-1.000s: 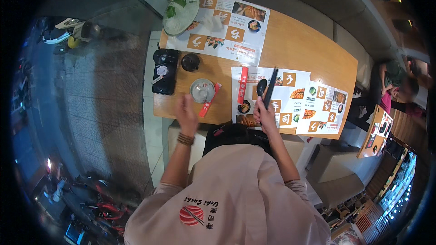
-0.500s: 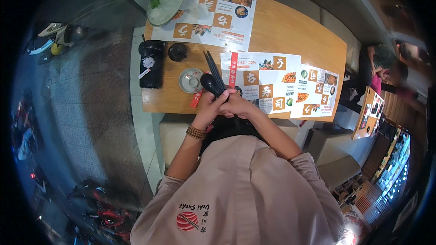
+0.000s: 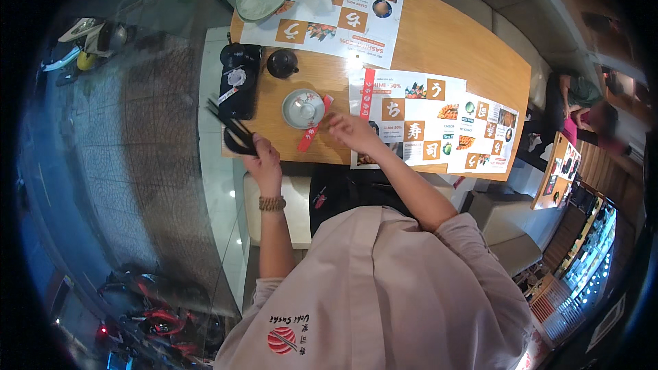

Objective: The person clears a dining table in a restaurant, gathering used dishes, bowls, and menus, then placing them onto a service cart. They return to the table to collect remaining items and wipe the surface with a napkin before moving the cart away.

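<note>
Wide fisheye view from head height, downward over the nearby wooden table (image 3: 439, 41).

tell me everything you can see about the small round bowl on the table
The small round bowl is pale grey-green, glossy and ceramic-looking, with a lighter round patch in its middle and reddish marks inside. It sits upright on the wooden table, beside a red strip; whether they touch is unclear. The right hand is near, apart from it.
</note>
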Motion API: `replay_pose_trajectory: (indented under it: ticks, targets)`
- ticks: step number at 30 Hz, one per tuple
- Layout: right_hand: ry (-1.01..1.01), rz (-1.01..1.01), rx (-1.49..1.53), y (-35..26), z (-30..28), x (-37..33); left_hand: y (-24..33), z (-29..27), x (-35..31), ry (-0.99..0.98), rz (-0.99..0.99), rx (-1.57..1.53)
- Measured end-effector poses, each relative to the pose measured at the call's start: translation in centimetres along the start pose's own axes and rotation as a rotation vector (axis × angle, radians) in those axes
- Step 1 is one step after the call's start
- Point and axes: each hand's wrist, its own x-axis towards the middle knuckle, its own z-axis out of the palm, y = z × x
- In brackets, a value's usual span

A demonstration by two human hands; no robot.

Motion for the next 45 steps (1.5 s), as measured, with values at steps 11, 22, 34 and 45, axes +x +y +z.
replay_pose_trajectory:
  ticks: [11,22,34,45]
  targets:
    - [0.343,-0.182,-0.167,-0.5,1.0,6.1,-6.6,4.4,3.5,0.187,0.254,0.368]
    - [0.438,-0.254,-0.203,-1.2,2.9,5.7,-8.8,2.8,4.1,0.06,0.218,0.453]
    - [0.424,-0.421,-0.249,-3.1,3.3,2.1,-6.5,3.3,2.4,0.084,0.112,0.229]
    - [0.3,-0.376,-0.25,-7.7,-1.0,-7.5,-1.6,8.5,-1.3,-0.085,0.048,-0.003]
